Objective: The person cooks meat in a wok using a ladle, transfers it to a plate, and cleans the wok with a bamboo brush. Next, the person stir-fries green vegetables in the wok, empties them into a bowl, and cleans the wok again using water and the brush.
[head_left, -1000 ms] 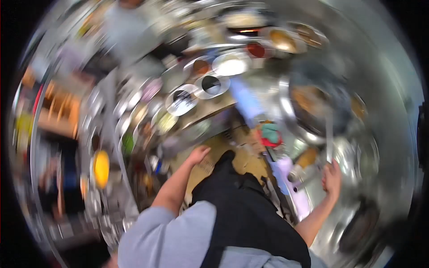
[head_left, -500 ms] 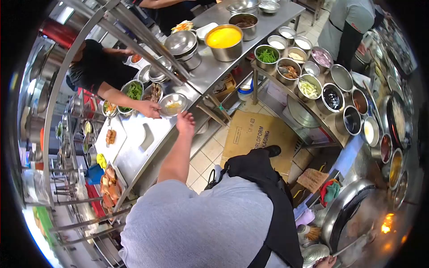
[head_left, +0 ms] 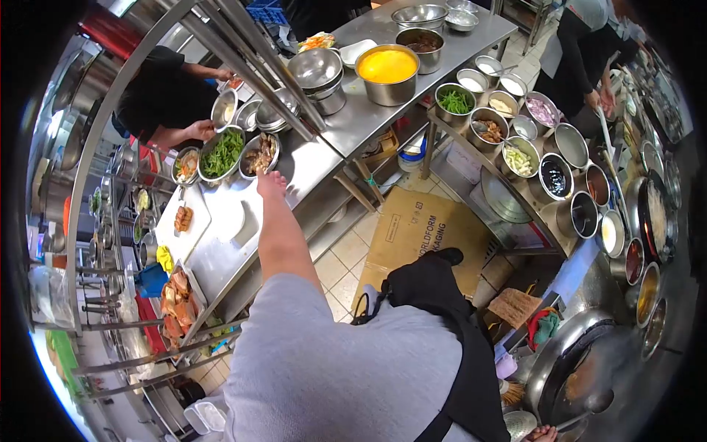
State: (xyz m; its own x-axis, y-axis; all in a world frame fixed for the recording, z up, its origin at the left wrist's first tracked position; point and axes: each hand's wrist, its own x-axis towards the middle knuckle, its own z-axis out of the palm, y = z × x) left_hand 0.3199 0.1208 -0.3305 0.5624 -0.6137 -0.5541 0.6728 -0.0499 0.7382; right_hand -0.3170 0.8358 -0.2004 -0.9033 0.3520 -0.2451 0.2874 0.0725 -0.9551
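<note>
The lower edge cut off the person's right hand (head_left: 542,434), so only part of it showed, closed around the handle of a ladle (head_left: 600,401). The ladle's rounded head sat at the near side of a wok (head_left: 554,372), where a smoky haze blurred the brown food (head_left: 584,381). The left hand (head_left: 272,184) reached out at the near rim of a bowl of browned meat (head_left: 259,153); its fingertips overlapped the rim, and whether they gripped it or merely touched could not be told. Across from it a co-worker, face out of view, held a small tilted bowl (head_left: 224,110) whose contents were hard to make out. At upper right another person was partly cropped by the curved, dark border.

The meat bowl was thin, shiny metal, round, set just beside a larger one of loose green leaves (head_left: 222,153). The wok was dark and wide, with a broad, polished steel ring around it. A deep, straight-sided pot (head_left: 389,92) held smooth yellow liquid, and a coarse, brown, block-shaped pad (head_left: 517,306) lay near the wok.

The meat bowl stood on a brushed-steel worktop (head_left: 313,163) with tubular posts rising from it. Below, flattened printed cardboard (head_left: 398,232) covered part of the pale tiled floor (head_left: 345,277).
</note>
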